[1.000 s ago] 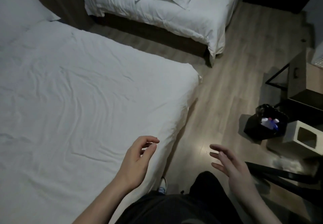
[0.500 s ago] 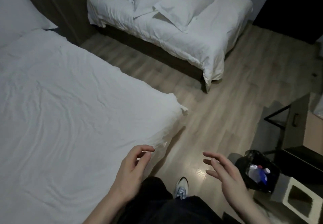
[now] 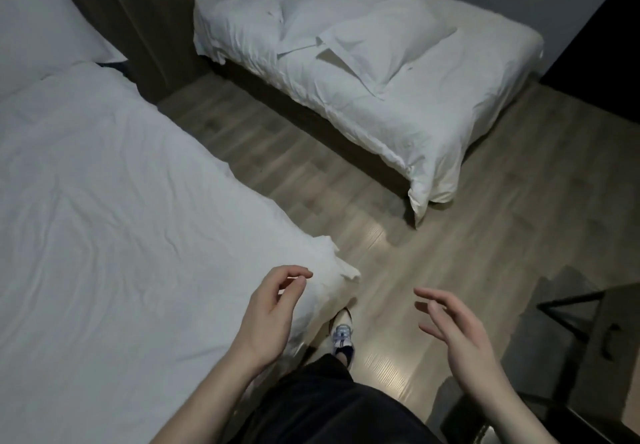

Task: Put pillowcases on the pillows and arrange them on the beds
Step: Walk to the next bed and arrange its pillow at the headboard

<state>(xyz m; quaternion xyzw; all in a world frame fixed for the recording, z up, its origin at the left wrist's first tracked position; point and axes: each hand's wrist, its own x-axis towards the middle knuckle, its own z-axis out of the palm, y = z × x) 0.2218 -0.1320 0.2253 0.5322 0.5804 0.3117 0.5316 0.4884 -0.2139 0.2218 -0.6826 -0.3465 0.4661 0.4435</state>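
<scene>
- Left hand: bare, held above the foot corner of the near bed; fingers loosely curled, thumb and forefinger tips close together, nothing between them; holds nothing
- Right hand: bare, raised over the floor, well apart from the left; fingers nearly straight and spread, palm turned inward; holds nothing
- Near bed with wrinkled white sheet: fills the left side of the view; its corner hangs just beside the left hand
- White cased pillow at the near bed's head: lies at upper left, against the dark wooden wall panel
- Far bed with white duvet: upper centre, separated from the near bed by a strip of floor; duvet hangs over the dark base on the near side
- Two white cased pillows on the far bed: flanged one set slantwise in the middle; second just behind it, partly overlapped
- Grey-brown wood-plank floor: glossy patch of reflected light between the hands
- White and blue trainer: on the floor by the near bed's corner, below a dark trouser leg
- Black metal-framed furniture: right edge, dim; details cannot be told
</scene>
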